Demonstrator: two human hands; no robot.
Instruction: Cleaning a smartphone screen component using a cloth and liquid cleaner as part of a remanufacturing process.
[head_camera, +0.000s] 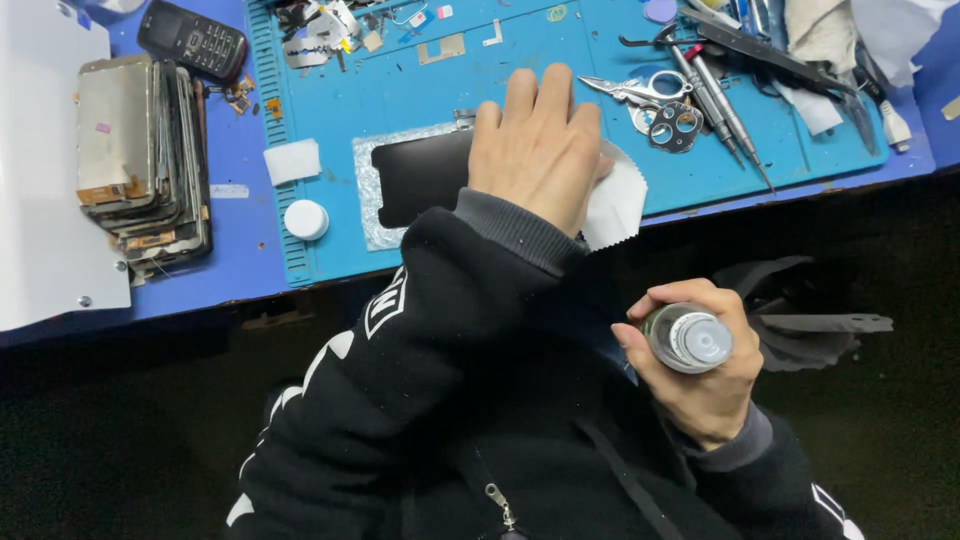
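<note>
My left hand (540, 150) lies palm down on a white wipe (618, 200) and presses it onto the right end of a black phone screen (420, 175). The screen rests on a silvery foil sheet (370, 215) on a blue work mat (450, 90). My right hand (700, 375) is below the table edge, close to my body, wrapped around a small clear bottle (688, 338) with a grey top facing the camera. Both arms wear black sleeves with white markings.
A white round cap (306, 219) and a white pad (292, 160) lie left of the screen. Small scissors (640, 90), a metal lens frame (676, 127) and screwdrivers (722, 100) lie to the right. A stack of phone screens (140, 160) and a keypad phone (192, 40) sit at the left.
</note>
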